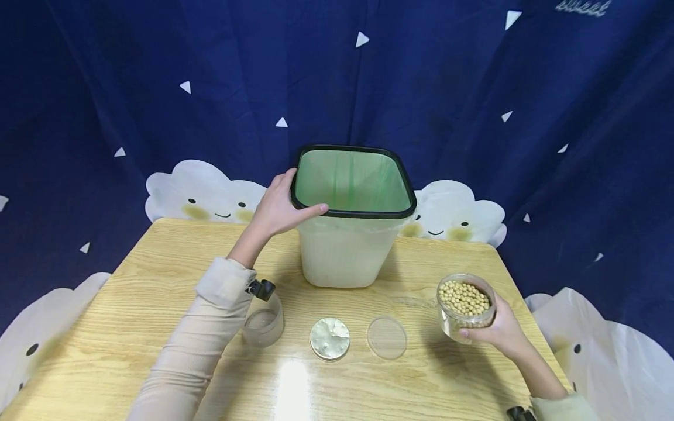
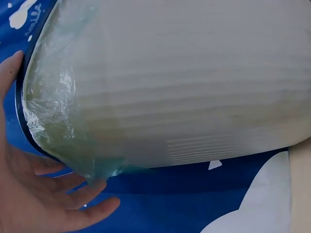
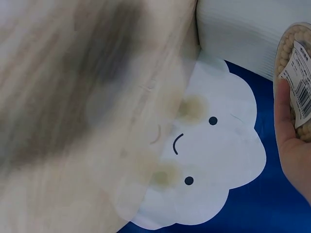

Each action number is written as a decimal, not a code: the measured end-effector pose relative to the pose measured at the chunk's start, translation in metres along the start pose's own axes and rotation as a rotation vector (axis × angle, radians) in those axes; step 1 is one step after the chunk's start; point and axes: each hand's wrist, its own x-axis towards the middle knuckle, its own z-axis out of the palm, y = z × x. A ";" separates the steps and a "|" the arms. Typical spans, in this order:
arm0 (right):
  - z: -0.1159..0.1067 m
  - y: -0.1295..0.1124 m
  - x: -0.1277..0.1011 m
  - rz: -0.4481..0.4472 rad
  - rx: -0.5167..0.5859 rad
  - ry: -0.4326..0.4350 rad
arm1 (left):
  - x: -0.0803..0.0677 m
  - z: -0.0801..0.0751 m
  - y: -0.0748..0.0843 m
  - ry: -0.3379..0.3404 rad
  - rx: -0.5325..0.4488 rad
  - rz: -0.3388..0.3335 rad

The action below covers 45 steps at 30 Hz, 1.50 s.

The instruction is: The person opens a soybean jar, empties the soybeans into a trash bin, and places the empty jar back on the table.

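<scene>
A pale trash bin [image 1: 342,251] with a black rim and a green liner bag stands at the back middle of the table. My left hand [image 1: 284,204] holds its front left rim corner, thumb along the front edge and fingers down the left side. In the left wrist view the fingers [image 2: 80,196] are spread beside the folded-over liner [image 2: 58,111]. On the right, my right hand [image 1: 497,327] grips a clear jar [image 1: 458,327] nearly full of soybeans [image 1: 463,298], its open mouth facing up. A barcode label [image 3: 301,82] shows on the jar in the right wrist view.
A clear container [image 1: 265,327] stands below the left wrist, partly hidden by the sleeve. A silvery round foil-like disc [image 1: 330,339] and a clear round lid [image 1: 387,338] lie in front of the bin. A blue curtain [image 1: 337,88] hangs behind the wooden table [image 1: 184,257].
</scene>
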 end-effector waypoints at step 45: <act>-0.035 -0.115 0.169 0.000 0.033 0.040 | 0.000 0.007 -0.009 0.037 -0.147 -0.004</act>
